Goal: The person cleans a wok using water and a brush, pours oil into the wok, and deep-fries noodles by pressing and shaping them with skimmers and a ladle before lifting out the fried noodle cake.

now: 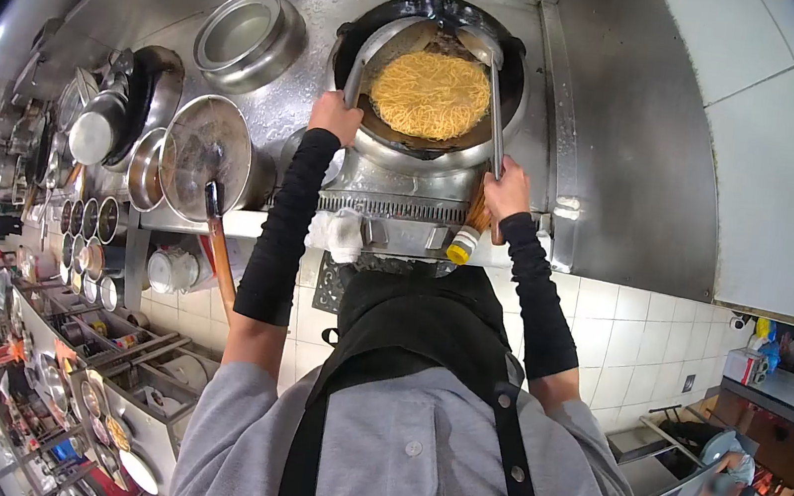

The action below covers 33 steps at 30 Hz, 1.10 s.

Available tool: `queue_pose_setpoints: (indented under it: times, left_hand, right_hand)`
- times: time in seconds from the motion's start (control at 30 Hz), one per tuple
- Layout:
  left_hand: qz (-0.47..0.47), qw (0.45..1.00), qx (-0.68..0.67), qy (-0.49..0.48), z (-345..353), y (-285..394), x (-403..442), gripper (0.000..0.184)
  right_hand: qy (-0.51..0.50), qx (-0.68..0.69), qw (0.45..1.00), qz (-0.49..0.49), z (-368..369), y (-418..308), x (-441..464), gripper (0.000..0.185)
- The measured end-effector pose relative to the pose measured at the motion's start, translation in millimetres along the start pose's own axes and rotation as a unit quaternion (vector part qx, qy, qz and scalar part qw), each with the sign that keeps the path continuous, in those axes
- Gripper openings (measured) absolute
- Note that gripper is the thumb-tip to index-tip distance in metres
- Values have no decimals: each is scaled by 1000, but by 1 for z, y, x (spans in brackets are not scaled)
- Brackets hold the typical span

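Yellow noodles (430, 95) lie in a heap in a dark wok (516, 93) on the stove. My left hand (336, 118) is closed round a metal handle (354, 82) at the wok's left side; whether it belongs to the wok or to a separate utensil, I cannot tell. My right hand (507, 190) grips a ladle (499, 101) with a long metal shaft and a wooden end. The ladle's bowl rests near the far right rim, beside the noodles. Just left of my right hand, a brown brush-like bundle with a yellow end (464, 245) lies on the stove's front edge.
Left of the wok are a lidded metal pot (249, 40) and a round strainer (203, 157) on a pot, with a wooden-handled tool (221, 255) sticking out forward. A white cloth (346, 234) lies on the front edge. A steel wall (633, 129) rises on the right. Another person (733, 473) is at far right.
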<state>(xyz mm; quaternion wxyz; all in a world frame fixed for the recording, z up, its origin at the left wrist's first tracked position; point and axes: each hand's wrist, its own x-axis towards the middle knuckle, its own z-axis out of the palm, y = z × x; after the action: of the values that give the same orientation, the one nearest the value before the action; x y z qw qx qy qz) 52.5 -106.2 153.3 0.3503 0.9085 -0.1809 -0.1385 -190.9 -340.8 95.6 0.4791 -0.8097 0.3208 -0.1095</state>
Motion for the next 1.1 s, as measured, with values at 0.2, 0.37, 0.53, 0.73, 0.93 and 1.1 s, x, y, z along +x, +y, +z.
queue_pose_setpoints:
  times: [0.2,0.37,0.53,0.73,0.93,1.1]
  left_hand:
    - [-41,997,-66,23,29,-3,-3,24]
    - [-54,996,-76,-2,10,13,-23,29]
    - [-22,998,-47,33,17,-4,-20,30]
    - [-76,995,-71,11,12,24,-31,31]
    - [-60,996,-62,6,17,27,-35,30]
    - [-59,996,-71,-7,24,21,-33,29]
  right_hand:
    - [-5,7,1000,15,13,-7,-54,15]
    - [-1,45,999,6,-4,-35,-97,20]
    - [-1,11,1000,8,-3,-24,-24,13]
    - [-29,35,997,56,-3,-15,-8,24]
    - [-34,22,997,70,-9,-5,-40,29]
    - [5,-274,953,-128,-92,25,-37,53]
